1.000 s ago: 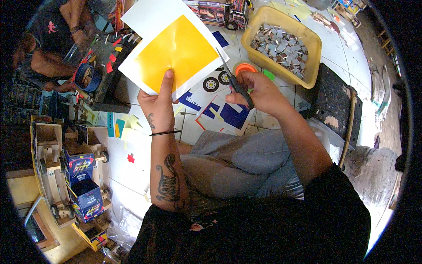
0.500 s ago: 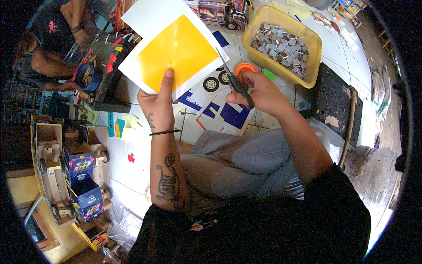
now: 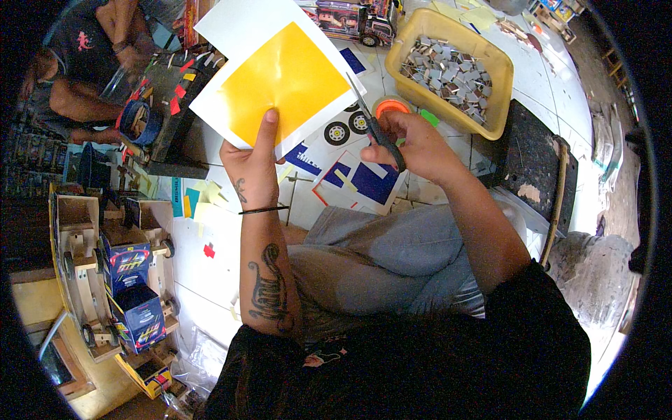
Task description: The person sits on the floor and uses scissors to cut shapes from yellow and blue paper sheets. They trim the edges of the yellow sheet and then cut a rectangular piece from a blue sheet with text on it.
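Yellow tub (image 3: 495, 70) holds small grey pieces (image 3: 448, 73).

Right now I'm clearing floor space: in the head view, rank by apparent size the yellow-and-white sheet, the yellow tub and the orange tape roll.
1. Yellow-and-white sheet, largest, though held nearer the camera, which inflates it.
2. Yellow tub.
3. Orange tape roll, clearly smallest.

Counted things on the floor and in the hands

One yellow sheet (image 3: 283, 80), one pair of scissors (image 3: 374, 126), one yellow tub (image 3: 498, 84), two printed wheels (image 3: 348, 127), two wooden toy trucks (image 3: 105, 273), two hands.
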